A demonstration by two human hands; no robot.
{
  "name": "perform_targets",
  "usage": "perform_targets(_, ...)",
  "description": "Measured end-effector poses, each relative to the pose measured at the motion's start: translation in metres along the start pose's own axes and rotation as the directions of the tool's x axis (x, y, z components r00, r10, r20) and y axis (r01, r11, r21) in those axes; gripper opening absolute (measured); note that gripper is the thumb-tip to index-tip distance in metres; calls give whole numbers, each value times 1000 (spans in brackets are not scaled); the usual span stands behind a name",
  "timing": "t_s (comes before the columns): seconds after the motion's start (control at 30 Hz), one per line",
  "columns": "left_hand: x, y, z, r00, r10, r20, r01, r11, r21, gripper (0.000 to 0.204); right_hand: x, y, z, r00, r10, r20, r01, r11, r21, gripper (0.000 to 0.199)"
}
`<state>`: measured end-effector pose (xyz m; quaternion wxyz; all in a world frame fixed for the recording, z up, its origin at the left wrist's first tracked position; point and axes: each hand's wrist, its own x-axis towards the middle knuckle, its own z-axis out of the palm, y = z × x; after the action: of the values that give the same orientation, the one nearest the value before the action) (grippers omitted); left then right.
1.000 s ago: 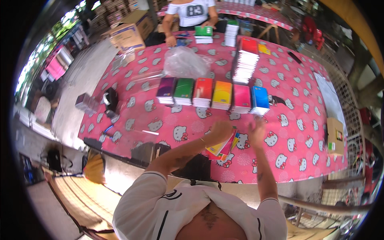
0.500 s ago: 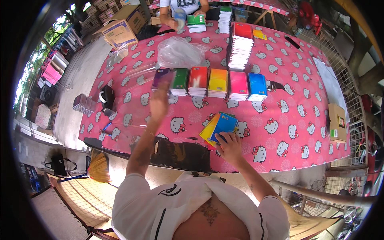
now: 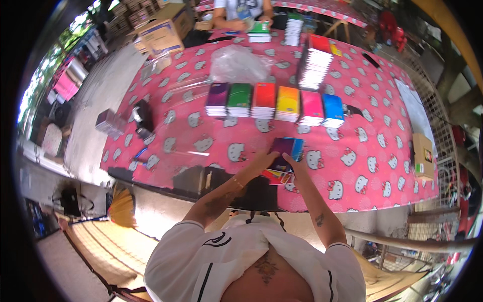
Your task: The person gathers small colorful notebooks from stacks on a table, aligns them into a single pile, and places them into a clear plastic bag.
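Observation:
Near the table's front edge, both hands grip a small pile of spiral notebooks. A purple notebook (image 3: pixel 282 147) lies on top, with a blue notebook (image 3: pixel 298 145) showing past its right side. Red and yellow notebook corners (image 3: pixel 274 177) stick out below. My left hand (image 3: pixel 263 161) is closed on the left edge of the purple notebook. On the right side, my right hand (image 3: pixel 297 165) holds the pile, thumb on top. Beyond them runs a row of notebook stacks: purple (image 3: pixel 218 94), green (image 3: pixel 239 95), red (image 3: pixel 264 95), yellow (image 3: pixel 288 100), pink (image 3: pixel 311 104) and blue (image 3: pixel 333 106).
A tall notebook stack (image 3: pixel 316 65) rises behind the row, beside a crumpled clear plastic bag (image 3: pixel 239 64). Across the table a person (image 3: pixel 243 12) handles green notebooks (image 3: pixel 259 31). A black tape dispenser (image 3: pixel 143 116) sits at left, a small cardboard box (image 3: pixel 423 156) at right.
My left hand has come back from the purple stack to the pile, bringing a purple notebook onto the blue one. My right hand has stayed at the pile. The view has shifted slightly.

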<state>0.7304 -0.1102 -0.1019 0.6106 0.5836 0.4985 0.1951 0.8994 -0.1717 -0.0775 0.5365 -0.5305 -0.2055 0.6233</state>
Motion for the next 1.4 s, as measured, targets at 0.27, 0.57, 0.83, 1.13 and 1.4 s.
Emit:
perform_targets(0.27,-137,-3,-65,661,706,254,-581,268,768,91,-63,1,10,937,218,274,-266,951,155,35)
perform_targets(0.57,-142,6,-92,693,699,173,-702,710,-58,78,-103,27,46,792,-371,485,371,923,100,129)
perform_targets(0.83,-106,-46,-79,782,616,94,-561,761,-327,112,-77,88,74,824,-512,242,543,836,-80,111)
perform_targets(1.13,-106,-32,-69,727,685,45,-652,709,-268,119,-79,64,87,739,-596,314,674,646,-358,123)
perform_targets(1.4,-98,-49,-68,798,602,-4,-565,746,-352,115,-56,74,76,786,-544,294,600,786,-150,107)
